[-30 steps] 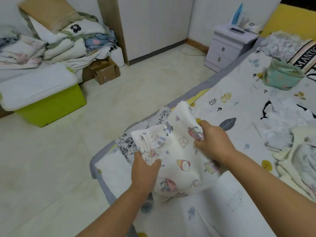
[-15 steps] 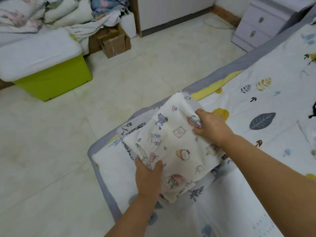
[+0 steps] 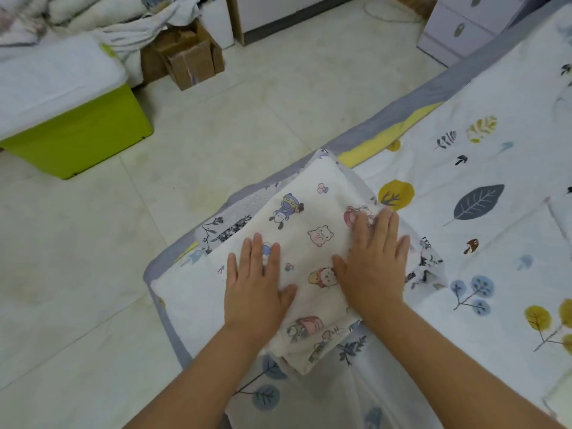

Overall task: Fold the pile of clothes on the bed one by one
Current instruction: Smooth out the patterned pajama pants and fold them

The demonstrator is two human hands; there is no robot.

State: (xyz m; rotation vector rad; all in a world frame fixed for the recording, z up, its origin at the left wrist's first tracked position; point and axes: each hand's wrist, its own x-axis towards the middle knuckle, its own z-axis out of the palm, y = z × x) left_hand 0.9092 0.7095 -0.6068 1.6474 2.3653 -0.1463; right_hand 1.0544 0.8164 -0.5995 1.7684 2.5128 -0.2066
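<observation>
A pale tiled floor is filling the upper left of the frame, with a lime-green storage box at the left edge, cardboard boxes at upper centre and a lilac drawer unit at the upper right. A bed with a white leaf-printed cover is running from the upper right down to the lower centre.

At the bed's near corner, centre frame, a folded white garment printed with cartoon animals is lying on top of a folded floral-print garment; together they are making a stack of 2. The left hand is pressing flat on the top garment's left part, fingers straight and slightly spread. The right hand is pressing flat on its right part, fingers straight and close together. Neither hand is pinching cloth.

The stack is sitting right beside the mattress edge, so a push toward the upper left is likely to slide it onto the floor. The top garment is lying skewed over the lower one, and lifting the palms quickly could be letting the soft folds spring open or drag out of line.
</observation>
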